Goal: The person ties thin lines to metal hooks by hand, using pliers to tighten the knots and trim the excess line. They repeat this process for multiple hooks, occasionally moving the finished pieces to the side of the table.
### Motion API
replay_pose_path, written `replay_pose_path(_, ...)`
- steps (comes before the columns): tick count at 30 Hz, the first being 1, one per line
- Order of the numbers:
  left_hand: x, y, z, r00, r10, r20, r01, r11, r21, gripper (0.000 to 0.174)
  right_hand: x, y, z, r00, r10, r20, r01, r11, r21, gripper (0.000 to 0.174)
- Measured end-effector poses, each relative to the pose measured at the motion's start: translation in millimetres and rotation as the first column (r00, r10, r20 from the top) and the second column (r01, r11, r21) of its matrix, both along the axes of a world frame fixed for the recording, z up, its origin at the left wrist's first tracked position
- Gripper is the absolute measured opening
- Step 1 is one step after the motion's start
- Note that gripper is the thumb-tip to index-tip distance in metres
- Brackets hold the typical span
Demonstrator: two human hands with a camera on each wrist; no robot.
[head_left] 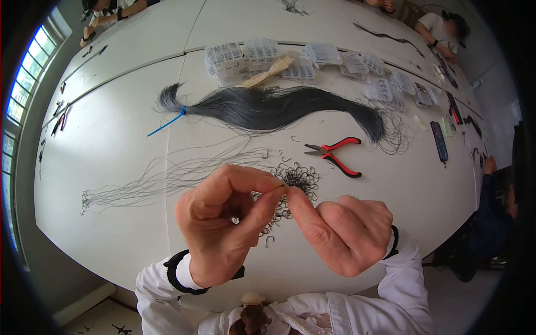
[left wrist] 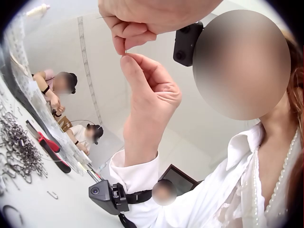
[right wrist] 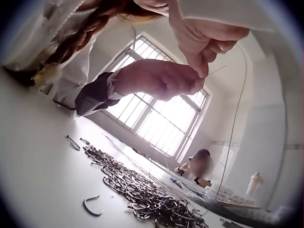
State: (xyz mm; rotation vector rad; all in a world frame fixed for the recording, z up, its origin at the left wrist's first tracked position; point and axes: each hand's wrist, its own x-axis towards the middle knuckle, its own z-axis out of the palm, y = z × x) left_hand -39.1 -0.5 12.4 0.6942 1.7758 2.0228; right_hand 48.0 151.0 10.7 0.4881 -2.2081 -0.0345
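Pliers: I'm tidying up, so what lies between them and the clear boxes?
In the head view, the dark strand bundle lies between the pliers and the clear boxes, with small loose hooks.

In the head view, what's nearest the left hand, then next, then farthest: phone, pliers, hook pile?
1. Hook pile, just right of the left hand.
2. Pliers, farther right, beyond the pile.
3. Phone, farthest right of the three.

You have a barred window (head_left: pixel 31 70) at the frame's left edge. You see a phone (head_left: pixel 439 141) toward the right.
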Motion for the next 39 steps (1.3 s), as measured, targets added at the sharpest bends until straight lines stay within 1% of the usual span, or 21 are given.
replay_pose_path(2, 0, -1, 5, 1.000, -0.005, 0.010, 0.005, 1.000, -0.013, 0.009, 1, 0, 2, 1.000, -0.006, 0.009, 0.006, 1.000, 0.009, 0.045)
replay_pose_path(4, -1, -2, 8, 0.995, -0.002, -0.104, -0.010, 0.994, -0.110, 0.011, 2, -1, 3, 1.000, -0.010, 0.010, 0.010, 1.000, 0.020, 0.046)
replay_pose_path(5, -1, -3, 6, 0.995, -0.001, -0.104, -0.010, 0.994, -0.110, 0.011, 2, -1, 3, 1.000, -0.013, 0.012, 0.013, 0.999, 0.031, 0.046)
replay_pose_path(7, -2, -2, 2, 0.928, -0.008, -0.372, -0.045, 0.990, -0.135, 0.012, 2, -1, 3, 1.000, -0.009, 0.010, 0.008, 0.999, 0.037, 0.046)
replay_pose_path(11, -3, -2, 4, 0.889, -0.007, -0.458, -0.067, 0.987, -0.145, 0.013, 5, -2, 7, 0.999, -0.008, 0.036, 0.008, 1.000, 0.018, 0.045)
replay_pose_path(13, -3, -2, 4, 0.822, -0.034, -0.568, -0.087, 0.979, -0.185, 0.015, 6, -1, 10, 0.999, -0.005, 0.035, 0.004, 1.000, 0.024, 0.044)
replay_pose_path(16, -4, -1, 2, 0.772, -0.040, -0.634, -0.079, 0.984, -0.159, 0.014, 7, 0, 12, 1.000, -0.001, 0.023, 0.001, 1.000, 0.024, 0.041)
replay_pose_path(18, -5, -1, 1, 0.753, -0.047, -0.656, -0.071, 0.986, -0.152, 0.014, 7, 1, 13, 1.000, -0.001, 0.010, 0.001, 1.000, 0.020, 0.039)
replay_pose_path(20, -5, -1, 0, 0.733, -0.055, -0.678, -0.062, 0.987, -0.147, 0.014, 6, 3, 15, 0.999, -0.015, 0.034, 0.017, 0.998, -0.058, 0.024)
replay_pose_path(24, -5, -2, -1, 0.711, -0.072, -0.699, -0.046, 0.988, -0.148, 0.015, 3, 11, 15, 0.995, 0.032, 0.094, -0.021, 0.993, -0.118, 0.029)
replay_pose_path(26, -5, -2, -1, 0.705, -0.075, -0.705, -0.042, 0.988, -0.147, 0.015, 0, 14, 14, 0.990, 0.067, 0.122, -0.034, 0.966, -0.255, 0.030)
replay_pose_path(27, -5, -3, -1, 0.699, -0.086, -0.710, -0.039, 0.987, -0.158, 0.015, 0, 14, 16, 0.991, 0.065, 0.121, -0.032, 0.966, -0.255, 0.030)
replay_pose_path(29, -3, -4, 2, 0.693, -0.100, -0.714, -0.033, 0.985, -0.170, 0.015, 1, 12, 23, 0.969, 0.061, 0.241, 0.032, 0.931, -0.364, 0.025)
replay_pose_path(30, -2, -4, 5, 0.700, -0.114, -0.705, -0.050, 0.977, -0.207, 0.013, 0, 12, 24, 0.969, 0.058, 0.240, 0.035, 0.930, -0.365, 0.025)
replay_pose_path(31, -1, -4, 7, 0.706, -0.126, -0.696, -0.067, 0.968, -0.244, 0.012, -1, 12, 25, 0.961, 0.080, 0.264, 0.042, 0.904, -0.426, 0.022)
replay_pose_path(32, 0, -4, 7, 0.705, -0.128, -0.697, -0.065, 0.968, -0.244, 0.012, -2, 12, 25, 0.953, 0.103, 0.286, 0.051, 0.873, -0.484, 0.020)
replay_pose_path(33, 0, -3, 7, 0.709, -0.119, -0.695, -0.070, 0.969, -0.237, 0.012, -1, 12, 25, 0.953, 0.102, 0.285, 0.052, 0.873, -0.485, 0.020)
replay_pose_path(35, 0, -3, 7, 0.710, -0.111, -0.695, -0.073, 0.971, -0.229, 0.012, -1, 12, 25, 0.923, 0.138, 0.359, 0.110, 0.800, -0.590, 0.015)
replay_pose_path(36, 1, -3, 8, 0.714, -0.109, -0.691, -0.070, 0.972, -0.226, 0.011, -1, 11, 25, 0.924, 0.137, 0.358, 0.111, 0.799, -0.590, 0.015)
replay_pose_path(38, 1, -3, 8, 0.718, -0.107, -0.687, -0.067, 0.973, -0.222, 0.011, -3, 11, 25, 0.898, 0.225, 0.379, 0.102, 0.730, -0.676, 0.013)
replay_pose_path(39, 1, -3, 7, 0.721, -0.106, -0.684, -0.057, 0.976, -0.211, 0.011, -3, 12, 26, 0.898, 0.225, 0.378, 0.102, 0.730, -0.676, 0.013)
